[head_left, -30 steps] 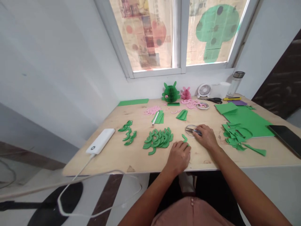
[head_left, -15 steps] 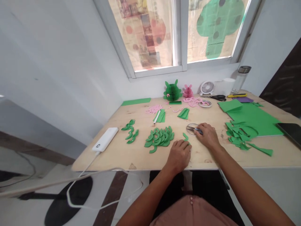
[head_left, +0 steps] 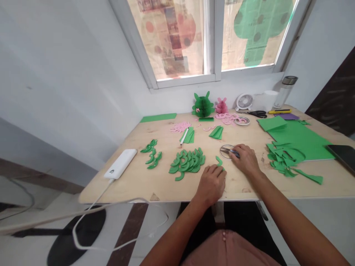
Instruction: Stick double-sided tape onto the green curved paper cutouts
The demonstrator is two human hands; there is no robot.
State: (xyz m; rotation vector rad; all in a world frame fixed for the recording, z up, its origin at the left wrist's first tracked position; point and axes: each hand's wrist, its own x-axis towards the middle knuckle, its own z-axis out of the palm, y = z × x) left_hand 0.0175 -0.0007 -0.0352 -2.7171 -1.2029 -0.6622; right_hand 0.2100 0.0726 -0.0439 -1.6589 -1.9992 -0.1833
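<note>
My right hand is closed around the dark handles of a small pair of scissors. The metal blades point left and lie across a thin round ring, perhaps a tape roll, on the table. My left hand rests low on the tabletop with its fingers stretched forward, side by side. Its fingertips touch the near end of a curved green paper piece, which is partly covered by them. To the left of that hand is a heap of green paper arcs.
Shiny green arcs and a white power bank with a cable lie at left. Green scraps, a green sheet and a phone lie at right. Behind are a pen, paper figures, black scissors and a bottle.
The view has shifted slightly. Both hands, the small scissors and the green piece keep the same places on the table.
</note>
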